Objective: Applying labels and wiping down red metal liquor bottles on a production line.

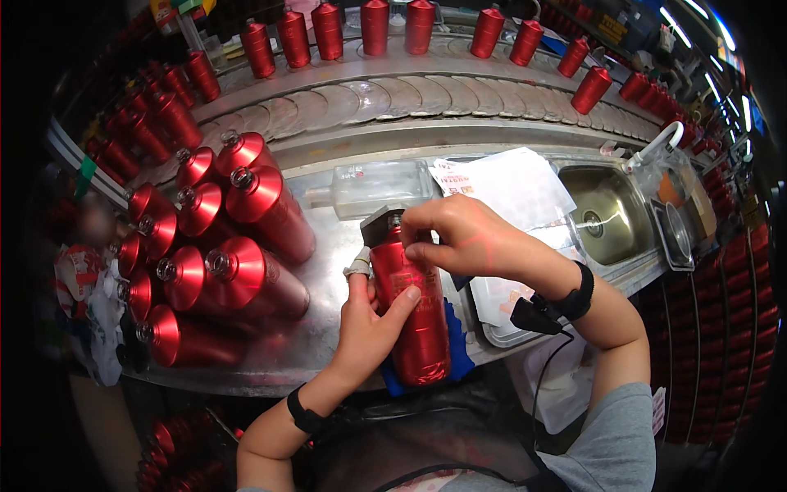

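A glossy red bottle [420, 328] lies lengthwise on the steel counter [324, 176] in front of me, its neck pointing away. My left hand [369, 316] grips its left side, thumb across the body, with a taped forefinger. My right hand [461, 236] curls over the neck end, fingers on the top beside a small dark grey block [379, 225]. A blue cloth [459, 348] shows under the bottle.
Several red bottles [217, 246] lie piled on the counter's left. A clear flat bottle [381, 187] and white papers [508, 184] lie behind my hands. A steel sink [602, 213] is at right. More red bottles [375, 26] stand on a curved conveyor behind.
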Demonstrator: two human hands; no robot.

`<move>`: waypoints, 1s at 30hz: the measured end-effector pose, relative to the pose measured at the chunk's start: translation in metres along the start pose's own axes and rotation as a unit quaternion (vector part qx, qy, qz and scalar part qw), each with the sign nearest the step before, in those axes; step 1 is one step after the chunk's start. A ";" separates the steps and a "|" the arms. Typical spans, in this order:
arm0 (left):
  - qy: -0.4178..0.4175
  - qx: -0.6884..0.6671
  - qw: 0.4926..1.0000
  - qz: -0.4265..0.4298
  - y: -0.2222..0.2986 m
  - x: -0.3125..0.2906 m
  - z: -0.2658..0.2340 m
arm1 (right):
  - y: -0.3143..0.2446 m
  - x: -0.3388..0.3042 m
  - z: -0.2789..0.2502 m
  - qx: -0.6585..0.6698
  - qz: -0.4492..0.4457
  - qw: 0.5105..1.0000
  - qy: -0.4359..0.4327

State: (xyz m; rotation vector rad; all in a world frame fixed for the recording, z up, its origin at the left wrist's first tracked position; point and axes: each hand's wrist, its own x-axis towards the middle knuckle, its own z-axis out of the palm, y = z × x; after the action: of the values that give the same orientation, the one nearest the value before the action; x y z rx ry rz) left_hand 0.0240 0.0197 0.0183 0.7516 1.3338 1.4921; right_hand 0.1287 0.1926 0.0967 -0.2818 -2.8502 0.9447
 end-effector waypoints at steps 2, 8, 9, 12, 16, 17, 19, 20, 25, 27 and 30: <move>-0.011 0.020 1.000 -0.010 -0.002 -0.001 -0.005 | 0.000 -0.004 0.007 0.045 0.073 0.993 0.081; -0.053 -0.099 0.993 -0.022 -0.005 0.003 -0.019 | 0.015 -0.056 0.059 0.302 0.237 0.906 0.176; -0.067 -0.109 0.992 -0.021 -0.006 0.003 -0.020 | 0.004 -0.062 0.064 0.348 0.268 0.885 0.157; -0.058 -0.080 0.994 -0.038 -0.003 0.003 -0.022 | -0.004 -0.066 0.078 0.384 0.274 0.870 0.146; -0.068 -0.089 0.992 -0.053 -0.004 0.002 -0.027 | 0.000 -0.065 0.081 0.415 0.267 0.856 0.155; -0.074 -0.090 0.992 -0.055 -0.005 0.003 -0.028 | 0.001 -0.065 0.081 0.425 0.265 0.852 0.151; -0.080 -0.091 0.991 -0.058 -0.006 0.003 -0.028 | 0.002 -0.065 0.079 0.443 0.265 0.844 0.146; -0.082 -0.085 0.991 -0.060 -0.006 0.002 -0.028 | 0.003 -0.065 0.079 0.461 0.264 0.835 0.142; -0.090 -0.079 0.991 -0.061 -0.005 0.002 -0.033 | 0.006 -0.064 0.082 0.443 0.248 0.849 0.145; -0.115 -0.091 0.986 -0.082 -0.006 0.003 -0.036 | 0.003 -0.060 0.078 0.434 0.251 0.853 0.143; -0.114 -0.098 0.986 -0.070 -0.002 0.002 -0.031 | 0.005 -0.046 0.069 0.406 0.256 0.857 0.187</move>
State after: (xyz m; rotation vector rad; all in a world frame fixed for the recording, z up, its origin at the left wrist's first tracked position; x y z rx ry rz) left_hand -0.0046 0.0095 0.0097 0.6652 1.0288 1.3576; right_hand 0.1619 0.1468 0.0361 -0.9970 -1.8176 1.8275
